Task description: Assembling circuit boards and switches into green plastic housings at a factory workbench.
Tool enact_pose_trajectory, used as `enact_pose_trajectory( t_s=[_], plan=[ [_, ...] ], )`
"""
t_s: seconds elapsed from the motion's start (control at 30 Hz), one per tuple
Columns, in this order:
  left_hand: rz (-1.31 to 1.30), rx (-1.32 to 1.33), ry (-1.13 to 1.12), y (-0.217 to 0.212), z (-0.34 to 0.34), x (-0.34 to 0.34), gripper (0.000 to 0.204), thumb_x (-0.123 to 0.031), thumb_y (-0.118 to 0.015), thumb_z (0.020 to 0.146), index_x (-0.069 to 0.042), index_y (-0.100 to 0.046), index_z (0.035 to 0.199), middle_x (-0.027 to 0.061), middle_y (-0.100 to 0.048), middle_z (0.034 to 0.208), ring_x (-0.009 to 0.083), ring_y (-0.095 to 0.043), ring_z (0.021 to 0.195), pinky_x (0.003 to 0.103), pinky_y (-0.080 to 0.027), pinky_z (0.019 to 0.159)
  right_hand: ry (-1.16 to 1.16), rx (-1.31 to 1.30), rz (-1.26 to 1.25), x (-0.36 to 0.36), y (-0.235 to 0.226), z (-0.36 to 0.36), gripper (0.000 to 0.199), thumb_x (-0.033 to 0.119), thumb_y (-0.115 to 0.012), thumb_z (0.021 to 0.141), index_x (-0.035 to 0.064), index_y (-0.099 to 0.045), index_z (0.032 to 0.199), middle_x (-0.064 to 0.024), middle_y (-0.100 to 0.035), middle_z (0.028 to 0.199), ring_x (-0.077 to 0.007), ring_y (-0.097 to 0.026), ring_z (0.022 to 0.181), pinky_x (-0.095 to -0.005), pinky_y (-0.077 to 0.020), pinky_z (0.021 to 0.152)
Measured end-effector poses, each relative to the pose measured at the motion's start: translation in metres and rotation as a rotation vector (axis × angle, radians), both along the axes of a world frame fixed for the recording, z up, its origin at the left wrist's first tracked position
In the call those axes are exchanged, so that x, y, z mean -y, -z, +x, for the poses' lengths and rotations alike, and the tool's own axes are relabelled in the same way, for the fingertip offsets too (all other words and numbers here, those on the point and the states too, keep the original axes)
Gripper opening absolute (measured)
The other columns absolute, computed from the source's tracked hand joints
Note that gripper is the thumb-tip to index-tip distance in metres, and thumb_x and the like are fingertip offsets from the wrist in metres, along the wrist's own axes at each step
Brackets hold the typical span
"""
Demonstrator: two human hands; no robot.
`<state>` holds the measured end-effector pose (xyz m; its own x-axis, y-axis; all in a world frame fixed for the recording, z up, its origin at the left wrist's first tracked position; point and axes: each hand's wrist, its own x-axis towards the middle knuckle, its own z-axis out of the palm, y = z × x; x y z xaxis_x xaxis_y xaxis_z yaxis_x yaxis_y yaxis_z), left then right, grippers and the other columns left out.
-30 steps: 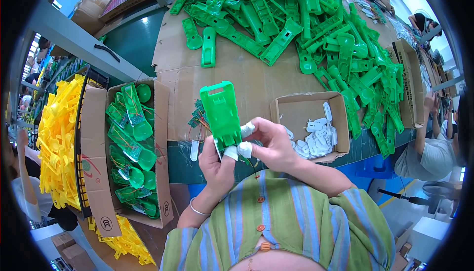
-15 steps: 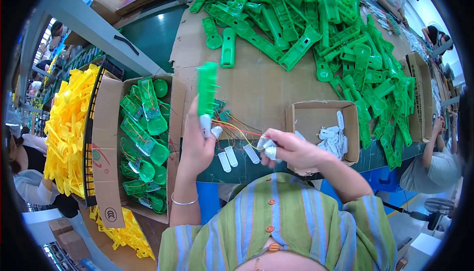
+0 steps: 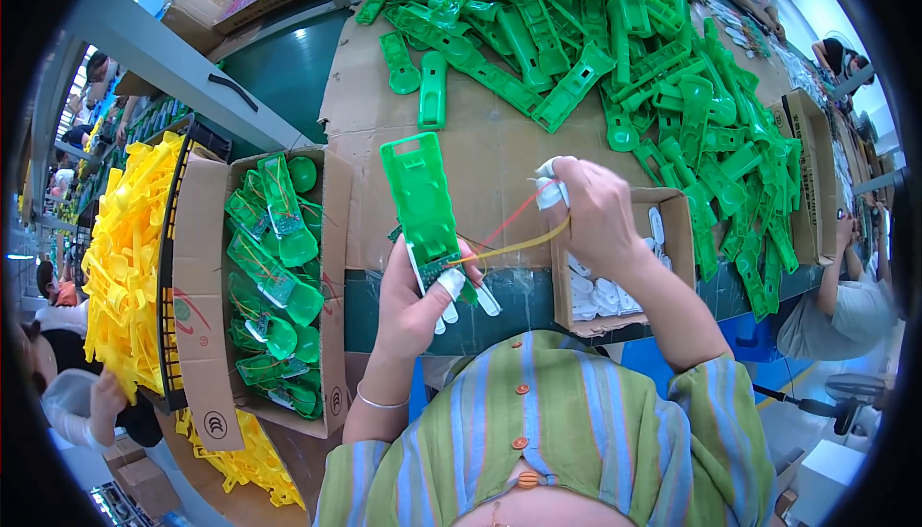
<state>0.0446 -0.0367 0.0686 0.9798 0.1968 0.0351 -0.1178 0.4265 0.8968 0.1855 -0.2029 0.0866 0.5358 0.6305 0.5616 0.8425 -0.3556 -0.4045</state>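
My left hand (image 3: 423, 292) grips a green plastic casing (image 3: 423, 191), its open inner side facing up. A small green circuit board (image 3: 437, 266) sits at the casing's lower end, under my white-covered thumb. Red and yellow wires (image 3: 523, 242) run from there up to my right hand (image 3: 591, 205), which pinches them between white-covered fingertips. White oblong plastic pieces (image 3: 488, 300) poke out below my left hand; what joins them to the wires is hidden.
A big heap of green casings (image 3: 538, 37) covers the cardboard sheet ahead. On the left, a carton (image 3: 333, 239) holds casings fitted with boards, beside yellow parts (image 3: 134, 248). A small carton (image 3: 663, 202) with white pieces stands right. Other people work around.
The green casing has turned from edge-on to show its inside and moved slightly right and lower. My right hand has risen up and right, pulling the wires taut.
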Motion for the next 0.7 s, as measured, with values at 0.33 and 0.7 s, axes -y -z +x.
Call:
enact_pose_trajectory(
  t_s=[0.33, 0.7],
  plan=[
    [0.323, 0.016, -0.109, 0.004, -0.002, 0.025, 0.040, 0.003, -0.050, 0.080, -0.001, -0.035, 0.116, 0.0095, -0.048, 0.105, 0.0160, -0.050, 0.095, 0.030, -0.039, 0.085, -0.306, -0.655, 0.273, -0.015, 0.005, -0.073, 0.029, 0.010, -0.054, 0.086, -0.0028, -0.038, 0.107, -0.0146, -0.062, 0.092, -0.0208, -0.064, 0.085, -0.0293, -0.0508, 0.071],
    [0.574, 0.100, -0.235, 0.016, -0.004, 0.028, 0.039, 0.003, -0.051, 0.080, -0.002, -0.033, 0.114, 0.0089, -0.047, 0.100, 0.0168, -0.050, 0.089, 0.029, -0.041, 0.079, -0.318, -0.480, 0.248, -0.020, 0.018, -0.073, 0.031, 0.001, -0.057, 0.079, -0.0021, -0.039, 0.104, -0.0149, -0.060, 0.081, -0.0286, -0.063, 0.068, -0.0326, -0.0503, 0.058]
  ],
)
